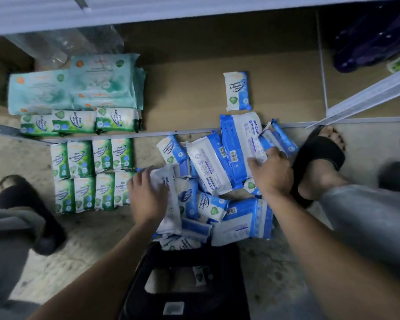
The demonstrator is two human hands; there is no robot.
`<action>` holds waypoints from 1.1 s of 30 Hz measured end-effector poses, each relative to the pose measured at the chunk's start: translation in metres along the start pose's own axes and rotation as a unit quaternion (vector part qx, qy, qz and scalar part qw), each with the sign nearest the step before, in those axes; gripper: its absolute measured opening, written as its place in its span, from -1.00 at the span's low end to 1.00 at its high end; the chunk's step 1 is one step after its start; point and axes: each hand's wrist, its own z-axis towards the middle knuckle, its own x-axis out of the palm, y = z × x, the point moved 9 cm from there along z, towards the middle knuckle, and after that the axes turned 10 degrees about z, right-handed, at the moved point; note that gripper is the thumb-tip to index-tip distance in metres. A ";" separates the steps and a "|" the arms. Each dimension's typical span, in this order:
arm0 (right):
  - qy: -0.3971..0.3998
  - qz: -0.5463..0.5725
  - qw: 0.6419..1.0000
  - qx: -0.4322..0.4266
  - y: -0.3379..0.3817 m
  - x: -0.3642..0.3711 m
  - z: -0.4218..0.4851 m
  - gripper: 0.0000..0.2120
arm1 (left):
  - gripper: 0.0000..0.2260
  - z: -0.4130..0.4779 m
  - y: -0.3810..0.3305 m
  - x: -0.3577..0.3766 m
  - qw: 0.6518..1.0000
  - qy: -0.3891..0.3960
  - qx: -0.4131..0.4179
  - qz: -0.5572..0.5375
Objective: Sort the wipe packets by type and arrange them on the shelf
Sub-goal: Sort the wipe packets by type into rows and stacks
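My left hand (146, 195) curls round a white antabax packet (169, 204) at the near-left edge of the blue pile (208, 204) on the floor (90, 239). My right hand (271, 172) grips the lower end of a larger blue-and-white antabax packet (239, 139) that leans on the shelf (194, 88) edge. Green pine packets (90, 176) lie in rows on the floor to the left. More line the shelf front below teal packs (74, 88). One small blue packet (237, 91) lies alone on the shelf.
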 end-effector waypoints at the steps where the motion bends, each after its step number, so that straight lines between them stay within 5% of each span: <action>1: 0.004 0.015 1.000 0.015 -0.002 0.000 -0.001 -0.55 | -0.57 0.002 -0.021 0.005 0.999 0.008 0.053 -0.005; 5: 0.008 0.090 0.995 0.048 -0.008 0.005 -0.006 -0.58 | -0.63 0.011 -0.082 0.041 0.988 0.115 0.057 -0.088; 8: -0.002 0.097 0.993 0.060 -0.010 0.007 -0.006 -0.61 | -0.60 0.018 -0.097 0.063 0.977 0.156 -0.068 -0.129; 11: 0.004 0.118 0.991 0.069 -0.013 0.010 -0.003 -0.57 | -0.51 0.016 -0.097 0.080 0.929 0.167 -0.223 -0.243; 15: 0.062 0.178 0.976 0.105 -0.027 0.025 0.002 -0.45 | -0.52 0.020 -0.089 0.094 0.886 0.175 -0.289 -0.317; 21: 0.142 0.241 0.949 0.147 -0.034 0.040 -0.007 -0.65 | -0.58 0.029 -0.088 0.103 0.893 0.257 -0.236 -0.284; 27: 0.178 0.347 0.899 0.201 -0.034 0.032 -0.024 -0.66 | -0.68 0.011 -0.092 0.070 0.912 0.204 -0.196 -0.296; 33: 0.260 0.280 0.899 0.214 -0.069 0.023 -0.081 -0.55 | -0.73 -0.001 -0.061 0.018 0.921 0.138 -0.173 -0.319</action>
